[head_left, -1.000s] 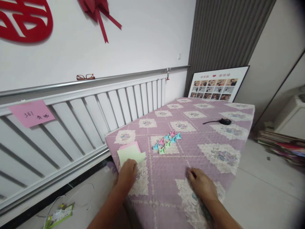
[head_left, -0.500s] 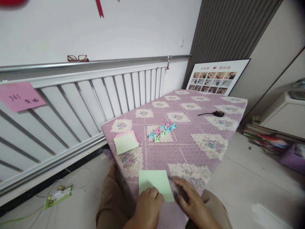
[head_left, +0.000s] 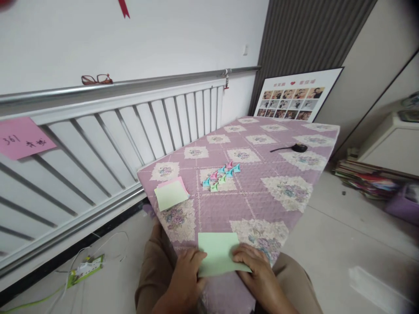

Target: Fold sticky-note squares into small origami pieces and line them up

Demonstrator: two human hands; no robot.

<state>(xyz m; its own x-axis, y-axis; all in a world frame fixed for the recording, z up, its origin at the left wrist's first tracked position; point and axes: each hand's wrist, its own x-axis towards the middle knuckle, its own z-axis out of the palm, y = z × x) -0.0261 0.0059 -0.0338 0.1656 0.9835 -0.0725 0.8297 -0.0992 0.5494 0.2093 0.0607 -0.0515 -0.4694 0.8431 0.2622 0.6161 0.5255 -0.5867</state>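
A sheet of light green paper (head_left: 218, 252) is at the near end of the table, its near edge raised a little. My left hand (head_left: 190, 272) grips its left edge, thumb and fingers closed on the paper. On the opposite edge, my right hand (head_left: 257, 268) is closed around the near right corner, fingers curled over the top. Farther off lies a group of several small folded paper pieces (head_left: 221, 179) in blue, pink and green. To the left rests a stack of coloured paper sheets (head_left: 171, 195), pale yellow-green on top with pink showing underneath.
A purple flowered cloth covers the table (head_left: 222, 213). Toward its far right lies a black object with a thin tail (head_left: 298, 148). A white radiator (head_left: 157, 122) runs along the left, with glasses (head_left: 97, 79) on the pipe above. A photo board (head_left: 296, 98) leans behind the table.
My right hand has come in from beside the sheet and taken its right edge. My left hand has shifted from the sheet's top to its left edge. The sheet has moved slightly right.
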